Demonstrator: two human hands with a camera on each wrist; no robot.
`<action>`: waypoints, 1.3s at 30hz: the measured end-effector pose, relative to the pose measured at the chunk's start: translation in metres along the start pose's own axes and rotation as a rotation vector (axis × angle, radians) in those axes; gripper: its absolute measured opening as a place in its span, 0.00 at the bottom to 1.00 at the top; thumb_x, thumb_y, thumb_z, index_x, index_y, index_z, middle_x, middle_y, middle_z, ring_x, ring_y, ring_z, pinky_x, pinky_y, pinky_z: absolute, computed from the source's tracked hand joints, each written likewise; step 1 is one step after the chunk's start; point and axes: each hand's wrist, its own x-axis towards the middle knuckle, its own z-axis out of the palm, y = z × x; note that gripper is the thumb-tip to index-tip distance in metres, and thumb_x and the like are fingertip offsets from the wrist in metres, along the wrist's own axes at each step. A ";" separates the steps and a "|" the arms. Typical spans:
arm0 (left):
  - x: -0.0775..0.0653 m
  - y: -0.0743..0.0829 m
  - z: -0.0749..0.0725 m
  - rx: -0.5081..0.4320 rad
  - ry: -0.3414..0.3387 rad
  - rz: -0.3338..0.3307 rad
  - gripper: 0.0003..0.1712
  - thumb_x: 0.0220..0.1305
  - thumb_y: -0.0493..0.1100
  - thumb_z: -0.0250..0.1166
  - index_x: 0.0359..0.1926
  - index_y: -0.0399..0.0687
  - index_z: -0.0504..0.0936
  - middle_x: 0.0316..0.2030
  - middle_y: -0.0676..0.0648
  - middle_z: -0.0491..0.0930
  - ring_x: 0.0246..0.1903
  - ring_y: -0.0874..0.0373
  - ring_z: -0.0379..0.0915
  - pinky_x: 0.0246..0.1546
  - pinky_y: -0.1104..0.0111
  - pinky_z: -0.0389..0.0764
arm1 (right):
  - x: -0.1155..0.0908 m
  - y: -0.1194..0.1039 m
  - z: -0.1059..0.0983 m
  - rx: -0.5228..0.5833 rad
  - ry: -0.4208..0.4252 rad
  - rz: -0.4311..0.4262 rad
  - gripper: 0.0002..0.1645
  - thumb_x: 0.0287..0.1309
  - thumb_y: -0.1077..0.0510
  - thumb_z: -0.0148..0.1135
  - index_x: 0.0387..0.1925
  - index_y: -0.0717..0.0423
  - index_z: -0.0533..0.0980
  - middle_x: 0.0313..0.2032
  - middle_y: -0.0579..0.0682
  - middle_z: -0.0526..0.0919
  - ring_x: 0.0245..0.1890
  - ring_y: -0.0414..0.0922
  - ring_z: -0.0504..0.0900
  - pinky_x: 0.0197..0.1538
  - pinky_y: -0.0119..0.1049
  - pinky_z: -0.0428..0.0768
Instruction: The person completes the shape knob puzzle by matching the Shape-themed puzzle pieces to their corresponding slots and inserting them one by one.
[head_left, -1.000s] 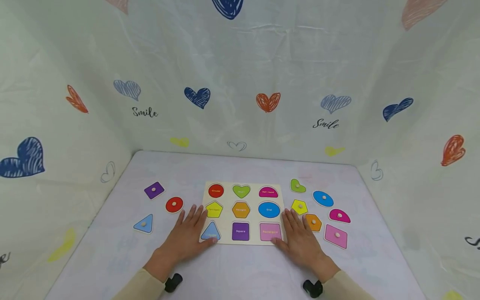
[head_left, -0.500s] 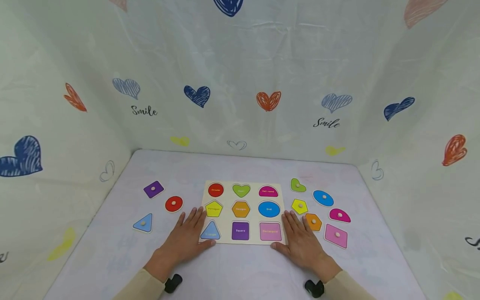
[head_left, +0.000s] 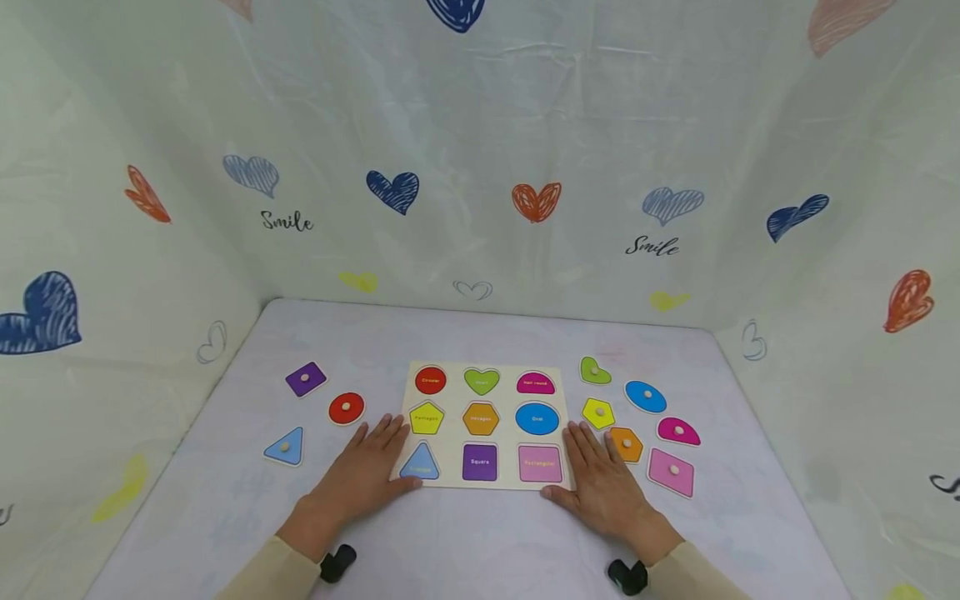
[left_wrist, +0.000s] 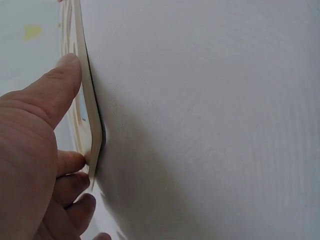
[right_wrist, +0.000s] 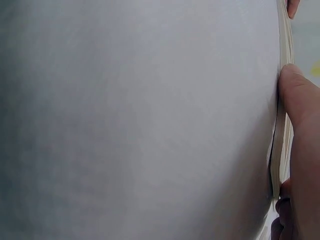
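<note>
A pale wooden shape puzzle board [head_left: 452, 467] lies on the table, with several coloured, labelled shapes in rows. My left hand [head_left: 362, 475] rests along its left edge with the fingers extended, the thumb at the front left corner near the blue triangle. Along the right edge lies my right hand [head_left: 603, 483], also with straight fingers, its thumb touching the front right corner. The left wrist view shows the thumb [left_wrist: 67, 82] against the board's front edge [left_wrist: 90, 100]. Similarly, in the right wrist view the other thumb [right_wrist: 295, 92] meets that edge.
Knobbed pieces flank the board: a purple square [head_left: 306, 379], red circle [head_left: 347, 408] and blue triangle [head_left: 285, 447] on the left. On the right are several more, including a green heart [head_left: 594, 371], blue oval [head_left: 646, 397], orange hexagon [head_left: 626, 445] and pink rectangle [head_left: 671, 473].
My left hand has shifted slightly left, its thumb drawing back along the front corner. The right thumb has slid off the board's corner to its front edge. Board and pieces stay put.
</note>
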 end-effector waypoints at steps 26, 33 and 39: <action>0.022 -0.088 -0.031 0.052 0.380 -0.105 0.19 0.70 0.44 0.70 0.53 0.35 0.81 0.51 0.31 0.80 0.56 0.31 0.71 0.56 0.32 0.69 | -0.001 -0.002 -0.001 -0.001 -0.005 0.005 0.64 0.66 0.17 0.46 0.83 0.59 0.55 0.83 0.58 0.57 0.84 0.59 0.50 0.83 0.63 0.47; 0.027 -0.094 -0.026 0.054 0.367 -0.090 0.15 0.71 0.43 0.68 0.49 0.35 0.82 0.49 0.32 0.81 0.54 0.32 0.70 0.56 0.32 0.67 | 0.000 -0.002 0.002 -0.007 -0.001 0.010 0.64 0.65 0.17 0.47 0.83 0.59 0.55 0.82 0.58 0.57 0.84 0.58 0.50 0.83 0.63 0.47; 0.030 -0.098 -0.021 0.074 0.375 -0.068 0.13 0.72 0.43 0.66 0.47 0.35 0.82 0.48 0.33 0.82 0.53 0.33 0.70 0.54 0.33 0.68 | 0.000 -0.002 0.001 -0.013 -0.001 0.019 0.63 0.65 0.17 0.48 0.83 0.58 0.55 0.83 0.57 0.57 0.84 0.58 0.50 0.83 0.63 0.46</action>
